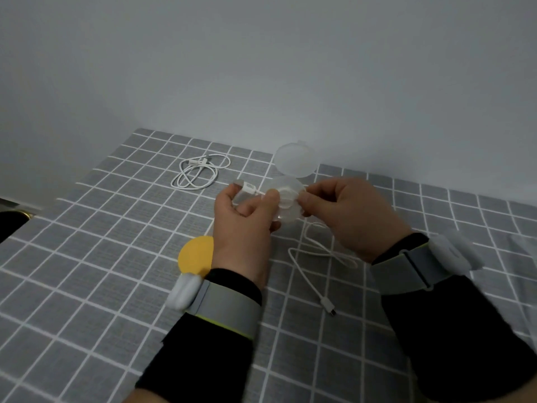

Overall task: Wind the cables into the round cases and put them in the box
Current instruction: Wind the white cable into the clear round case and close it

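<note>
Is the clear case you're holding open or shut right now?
Open. Its lid stands flipped back beyond the case, which the left hand holds while the right hand pinches the cable.

translucent plastic case [286, 199]; smooth white cable [315, 261]; woven checked cloth [101, 257].

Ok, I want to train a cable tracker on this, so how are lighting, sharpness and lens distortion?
Head view: dim, flat light, soft shadows, no glare. The tablecloth grid bows toward the edges, a wide-angle effect. The clear round case has little contrast against the left hand and right hand; the white cable reads clearly. The sleeves at the bottom look blurred.
</note>
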### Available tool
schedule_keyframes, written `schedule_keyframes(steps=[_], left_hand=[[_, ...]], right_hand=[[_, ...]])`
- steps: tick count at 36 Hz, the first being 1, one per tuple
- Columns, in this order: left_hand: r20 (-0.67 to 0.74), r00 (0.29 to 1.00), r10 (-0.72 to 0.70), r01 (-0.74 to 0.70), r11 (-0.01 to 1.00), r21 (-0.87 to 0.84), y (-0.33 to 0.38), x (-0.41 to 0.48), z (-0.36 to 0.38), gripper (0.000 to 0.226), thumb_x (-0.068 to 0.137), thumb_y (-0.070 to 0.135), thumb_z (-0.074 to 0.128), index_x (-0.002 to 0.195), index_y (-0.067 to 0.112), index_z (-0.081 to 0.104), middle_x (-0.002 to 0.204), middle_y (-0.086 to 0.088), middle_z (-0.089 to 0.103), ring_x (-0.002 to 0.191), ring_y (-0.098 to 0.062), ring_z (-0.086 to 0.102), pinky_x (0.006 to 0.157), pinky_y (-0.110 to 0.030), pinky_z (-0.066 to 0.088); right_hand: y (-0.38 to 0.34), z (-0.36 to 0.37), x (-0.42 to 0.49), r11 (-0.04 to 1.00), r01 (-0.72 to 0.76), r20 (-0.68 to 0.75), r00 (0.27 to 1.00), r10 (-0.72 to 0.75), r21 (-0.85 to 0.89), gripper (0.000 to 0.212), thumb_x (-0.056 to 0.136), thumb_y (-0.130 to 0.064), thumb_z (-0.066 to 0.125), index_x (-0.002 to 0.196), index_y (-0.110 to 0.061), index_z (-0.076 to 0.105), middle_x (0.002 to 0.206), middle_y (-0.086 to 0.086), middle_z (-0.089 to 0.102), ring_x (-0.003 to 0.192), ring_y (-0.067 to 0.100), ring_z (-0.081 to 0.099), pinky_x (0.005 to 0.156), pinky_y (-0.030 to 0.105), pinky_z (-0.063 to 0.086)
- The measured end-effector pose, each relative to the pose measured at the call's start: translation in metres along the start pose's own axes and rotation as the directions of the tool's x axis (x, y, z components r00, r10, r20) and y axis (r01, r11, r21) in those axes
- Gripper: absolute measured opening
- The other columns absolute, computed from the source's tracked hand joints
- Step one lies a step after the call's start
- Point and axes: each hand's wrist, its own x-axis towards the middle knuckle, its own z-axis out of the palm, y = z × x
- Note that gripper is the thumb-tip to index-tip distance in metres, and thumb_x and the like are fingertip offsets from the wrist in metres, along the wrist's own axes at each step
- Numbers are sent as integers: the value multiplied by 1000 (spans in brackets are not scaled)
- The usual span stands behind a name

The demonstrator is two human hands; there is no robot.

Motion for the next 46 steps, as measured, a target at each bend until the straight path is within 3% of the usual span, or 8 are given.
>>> schedule_keyframes(steps=[4,6,11,16,21,29,36,46], left_hand=[[46,992,119,-125,974,188,-4,-2,-2,96,81,7,78,153,31,19,131,0,55,110,-18,63,94,-35,56],[123,975,184,-219,879,422,-5,-2,-4,92,82,15,79,153,34,24,146,5,44,129,-15,49,102,-34,49],[328,925,191,-375,605,703,-6,-6,-2,34,87,38,68,119,28,69,118,8,68,113,-16,61,99,-41,50],[405,911,80,-375,574,728,-7,-12,0,48,78,62,54,115,34,67,105,11,72,107,-15,64,99,-41,48],[412,911,29,-326,663,674,-5,-13,2,13,90,35,68,100,26,67,94,9,73,91,-9,67,83,-28,52],[364,928,77,-278,792,543,-5,-9,-1,11,88,25,72,93,15,71,85,3,76,80,-8,71,72,-19,53],[216,967,138,-223,867,446,-7,-2,-5,15,91,25,69,87,11,73,72,2,73,67,-6,64,67,-22,51],[65,983,172,-183,949,258,-3,-1,-4,13,95,16,63,89,8,70,52,15,63,50,5,55,55,-14,47]], right_hand=[[-1,-22,-1,976,44,84,996,-27,-214,20,91,-33,66,78,-22,75,71,-5,73,61,5,63,62,22,48],[-4,-31,-2,946,81,121,992,-45,-315,19,91,-34,65,78,-23,74,71,-7,71,59,0,60,59,20,42],[-8,-42,-6,876,129,167,984,-56,-465,18,92,-36,63,84,-23,74,76,-9,69,73,6,63,69,26,49],[-8,-46,-7,860,155,209,976,-59,-486,16,92,-37,63,83,-28,72,74,-12,68,70,3,61,63,21,42],[-7,-50,-8,880,155,211,975,-65,-448,14,90,-39,65,83,-29,73,73,-14,68,68,1,61,63,19,43],[-2,-45,-6,946,128,163,983,-82,-297,9,90,-34,68,84,-31,74,79,-14,71,71,-8,60,62,2,41],[-1,-23,-2,991,82,18,997,-81,-103,13,93,-33,65,94,-24,74,84,1,73,76,16,65,69,24,49],[5,21,2,969,-29,81,997,9,245,14,100,-22,57,99,-13,68,61,-13,64,42,-3,53,41,8,35]])
